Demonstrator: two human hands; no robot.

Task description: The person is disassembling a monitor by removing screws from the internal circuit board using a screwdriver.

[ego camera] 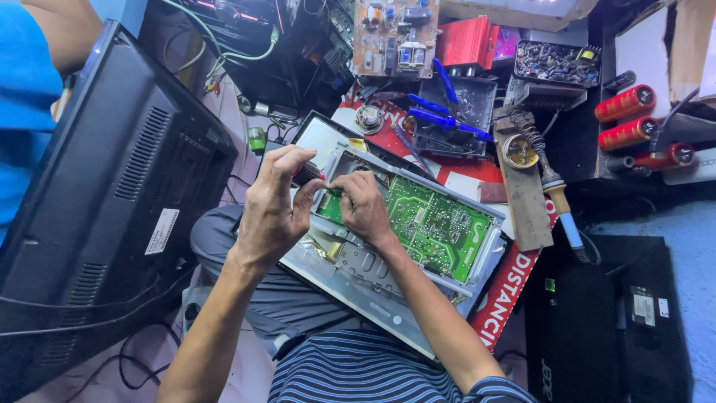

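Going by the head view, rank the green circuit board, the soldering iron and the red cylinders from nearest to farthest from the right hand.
From the right hand:
1. Green circuit board, directly under and beside it.
2. Soldering iron, farther right on the wooden strip.
3. Red cylinders, far upper right.

At the left of the frame we see a large black monitor back cover (112, 186) standing tilted. At the top centre a brown circuit board (395, 33) sits beside a red finned metal case (466, 41). Right of centre a soldering iron (552, 183) rests on a wooden block (526, 209). At upper right lie three red cylinders (630, 127), and blue-handled pliers (440, 112) lie near centre.
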